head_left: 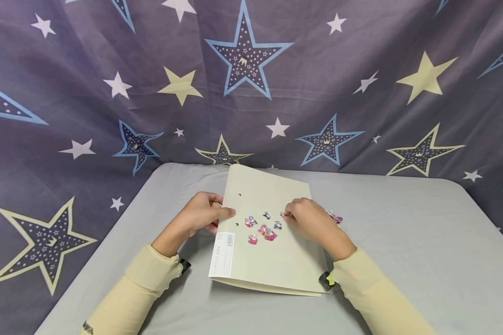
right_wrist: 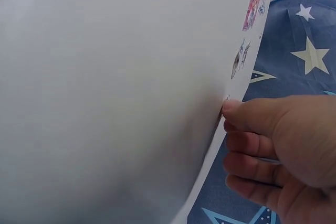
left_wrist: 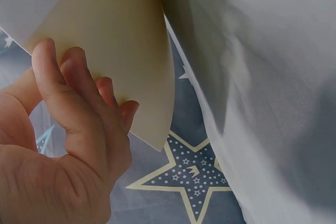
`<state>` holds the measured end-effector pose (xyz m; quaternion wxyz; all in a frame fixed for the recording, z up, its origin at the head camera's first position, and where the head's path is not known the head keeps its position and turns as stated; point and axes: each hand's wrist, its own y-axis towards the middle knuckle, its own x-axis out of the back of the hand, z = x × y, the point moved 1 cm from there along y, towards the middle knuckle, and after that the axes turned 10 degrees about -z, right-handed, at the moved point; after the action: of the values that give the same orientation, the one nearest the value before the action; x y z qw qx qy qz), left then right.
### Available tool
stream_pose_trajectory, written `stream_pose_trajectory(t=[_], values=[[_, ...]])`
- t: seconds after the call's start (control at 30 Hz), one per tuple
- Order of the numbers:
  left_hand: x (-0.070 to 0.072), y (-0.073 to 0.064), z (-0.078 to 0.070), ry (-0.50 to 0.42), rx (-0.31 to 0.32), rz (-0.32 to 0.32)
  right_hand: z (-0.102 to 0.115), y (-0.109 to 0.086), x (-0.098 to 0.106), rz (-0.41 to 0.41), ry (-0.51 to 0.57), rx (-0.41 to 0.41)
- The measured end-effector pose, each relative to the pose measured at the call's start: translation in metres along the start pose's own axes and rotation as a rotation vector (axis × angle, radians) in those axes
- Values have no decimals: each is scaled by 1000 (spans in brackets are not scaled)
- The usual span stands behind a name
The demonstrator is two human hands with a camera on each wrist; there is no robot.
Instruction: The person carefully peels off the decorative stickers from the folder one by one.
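Cream folder [head_left: 272, 265] was angled on the bench [head_left: 423, 242], front cover up, left edge raised, near edge slightly parted. Left hand [head_left: 202, 213] gripped that left edge: thumb on top, fingers behind. Right hand [head_left: 312, 221] had its fingers curled, thumb and index pinching the edge of a small sticker [head_left: 282, 214] at the cover's surface, right of the middle. Colourful stickers [head_left: 267, 232] were grouped just left of it on the cover. White label [head_left: 223, 255] sat at the cover's near left corner, two punched holes [head_left: 237, 224] farther up that side. More colourful pieces [head_left: 335, 217] showed partly behind the right hand; couldn't tell what they were. Star-print cloth [head_left: 310, 93] hung behind the bench.
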<state>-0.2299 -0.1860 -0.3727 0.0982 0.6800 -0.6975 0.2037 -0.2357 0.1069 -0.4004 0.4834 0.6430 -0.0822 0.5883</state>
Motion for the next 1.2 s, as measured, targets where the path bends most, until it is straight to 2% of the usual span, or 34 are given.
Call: stream_pose_trajectory(t=[0.3, 0.6, 0.93, 1.2], values=[[0, 0, -1, -7, -8, 4, -1, 0, -3, 6, -30, 7], [0, 0, -1, -11, -2, 2, 2, 1, -3, 20, -70, 52], [0, -1, -2, -8, 7, -4, 13, 6, -1, 38, -260, 134], [0, 0, -1, -11, 1, -4, 22, 8, -4, 94, -369, 206]])
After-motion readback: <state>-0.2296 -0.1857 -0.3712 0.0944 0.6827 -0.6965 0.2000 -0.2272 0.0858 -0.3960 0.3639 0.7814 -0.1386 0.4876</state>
